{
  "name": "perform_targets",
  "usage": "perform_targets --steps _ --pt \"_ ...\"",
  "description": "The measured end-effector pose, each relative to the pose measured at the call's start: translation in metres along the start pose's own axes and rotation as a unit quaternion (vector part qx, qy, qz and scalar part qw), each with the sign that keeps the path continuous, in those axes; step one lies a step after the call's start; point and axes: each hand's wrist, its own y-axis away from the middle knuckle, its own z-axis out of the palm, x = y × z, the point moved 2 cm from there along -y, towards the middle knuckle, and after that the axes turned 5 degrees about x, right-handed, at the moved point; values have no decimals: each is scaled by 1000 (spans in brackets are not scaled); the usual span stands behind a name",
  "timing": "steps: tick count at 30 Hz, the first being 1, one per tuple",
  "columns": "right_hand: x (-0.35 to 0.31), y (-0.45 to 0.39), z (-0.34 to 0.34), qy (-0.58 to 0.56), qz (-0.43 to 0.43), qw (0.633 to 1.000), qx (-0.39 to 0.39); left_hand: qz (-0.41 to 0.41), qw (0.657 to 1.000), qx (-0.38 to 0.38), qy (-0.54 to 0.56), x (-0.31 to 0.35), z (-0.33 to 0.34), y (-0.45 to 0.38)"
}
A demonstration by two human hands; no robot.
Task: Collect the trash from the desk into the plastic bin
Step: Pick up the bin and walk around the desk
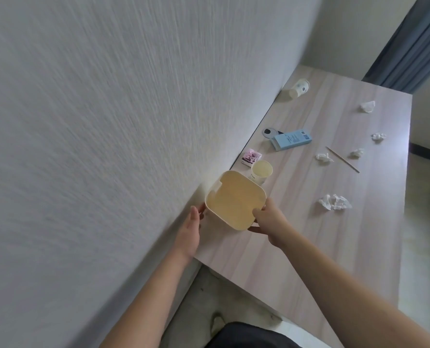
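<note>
Both bare forearms, as I see them, extend forward from the lower frame edge, converging ahead. My left hand [191,231] is held edge-on, palm facing inward, fingers [201,212] straight and slightly spread, tips against the plastic bin [234,199]. My right hand [269,222] is curled, thumb uppermost at the bin's rim and fingers wrapped beneath, wrist slightly flexed.
</note>
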Motion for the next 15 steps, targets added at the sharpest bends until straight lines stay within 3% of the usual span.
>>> perform_targets --steps 6,15 --pt "-1 24 -30 -4 -28 999 17 27 999 -22 -20 25 -4 -12" --pt "19 68 -66 26 -20 999 7 38 982 -132 -128 47 30 -6"
